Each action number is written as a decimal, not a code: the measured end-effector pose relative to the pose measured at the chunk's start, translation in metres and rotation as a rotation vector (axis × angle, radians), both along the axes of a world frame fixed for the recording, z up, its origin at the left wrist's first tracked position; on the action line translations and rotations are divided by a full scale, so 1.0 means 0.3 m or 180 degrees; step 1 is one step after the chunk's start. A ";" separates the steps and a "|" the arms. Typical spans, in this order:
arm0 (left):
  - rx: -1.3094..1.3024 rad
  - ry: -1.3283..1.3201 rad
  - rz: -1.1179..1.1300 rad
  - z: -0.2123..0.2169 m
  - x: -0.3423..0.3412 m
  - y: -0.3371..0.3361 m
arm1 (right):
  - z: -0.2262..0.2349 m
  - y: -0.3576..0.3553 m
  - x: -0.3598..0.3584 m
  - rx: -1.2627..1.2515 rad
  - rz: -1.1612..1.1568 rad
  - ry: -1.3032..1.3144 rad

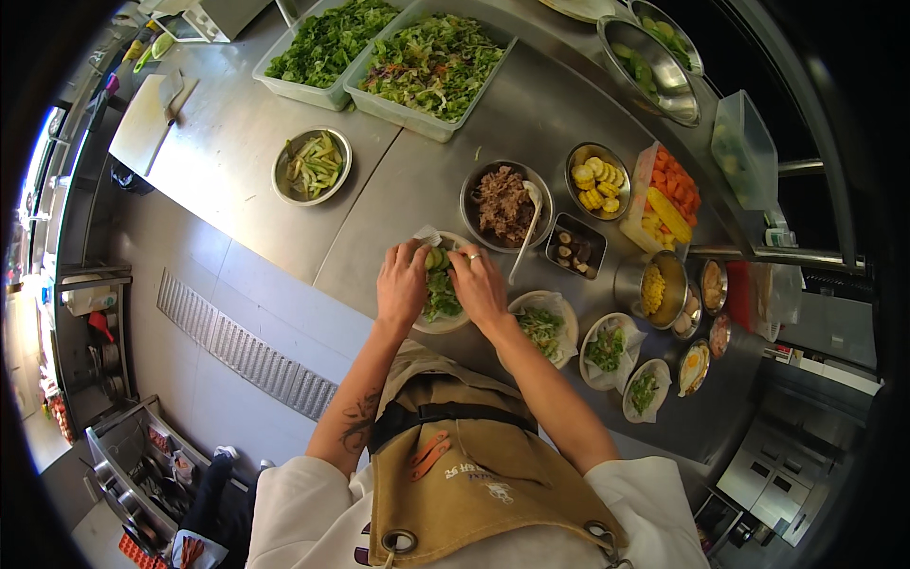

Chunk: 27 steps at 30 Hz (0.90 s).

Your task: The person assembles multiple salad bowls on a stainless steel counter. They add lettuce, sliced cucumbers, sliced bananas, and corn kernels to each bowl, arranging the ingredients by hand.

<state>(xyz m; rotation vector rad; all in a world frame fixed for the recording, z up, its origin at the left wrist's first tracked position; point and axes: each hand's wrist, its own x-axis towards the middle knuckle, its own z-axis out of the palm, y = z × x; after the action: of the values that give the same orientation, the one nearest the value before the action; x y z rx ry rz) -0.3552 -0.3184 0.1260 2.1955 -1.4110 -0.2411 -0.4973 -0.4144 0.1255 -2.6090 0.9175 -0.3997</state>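
Observation:
Just in front of me stands a round bowl (pixel 444 325) lined with paper and filled with leafy salad (pixel 442 296). Green cucumber slices (pixel 436 258) lie at its far side, between my two hands. My left hand (pixel 403 283) is closed, its bent fingertips on the slices from the left. From the right, my right hand (pixel 480 288) reaches over the bowl's edge with curled fingers against the greens; what they pinch is hidden. A ring shows on one right finger. Beyond the bowl is a steel bowl of shredded brown meat (pixel 502 201) with a spoon (pixel 524 232) in it.
More lined salad bowls (pixel 571 327) stand to my right. Near them are corn slices (pixel 597 180), a tub of carrots (pixel 675 180), mushrooms (pixel 574 248) and corn kernels (pixel 654 287). Big salad tubs (pixel 445 128) are at the back; cut cucumber (pixel 313 167) and a cutting board (pixel 142 128) lie left.

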 end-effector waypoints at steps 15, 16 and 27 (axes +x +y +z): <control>-0.0007 -0.0617 -0.0211 -0.055 0.004 -0.044 | -0.026 -0.025 0.049 -0.0219 0.0025 0.0414; 0.0021 -0.0616 -0.0221 -0.049 0.000 -0.050 | -0.022 -0.019 0.042 -0.0280 -0.0011 0.0394; 0.0594 -0.0819 -0.0750 -0.032 -0.013 -0.123 | -0.032 -0.015 -0.009 -0.0498 -0.0086 0.1025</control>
<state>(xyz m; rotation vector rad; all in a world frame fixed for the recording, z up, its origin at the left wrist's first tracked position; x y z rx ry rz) -0.3590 -0.3553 0.1165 2.2696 -1.8602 -0.1833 -0.4999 -0.4190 0.1158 -2.8613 1.0611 -0.0575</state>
